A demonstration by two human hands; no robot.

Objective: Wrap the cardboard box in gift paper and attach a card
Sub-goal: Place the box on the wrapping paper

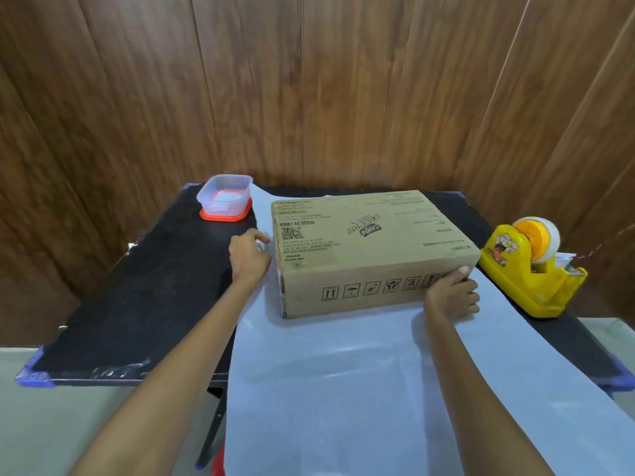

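1 rectangular cardboard box (371, 242) lies on glossy gift paper (343, 389).

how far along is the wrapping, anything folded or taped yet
Done: the gift paper lies spread on the table with the cardboard box on it. In hand: the right grip holds the box's near right corner; the left grip rests on the paper by its left end. Left: no paper is folded over the box, no tape is on it, the tape dispenser stands untouched, no card is attached.
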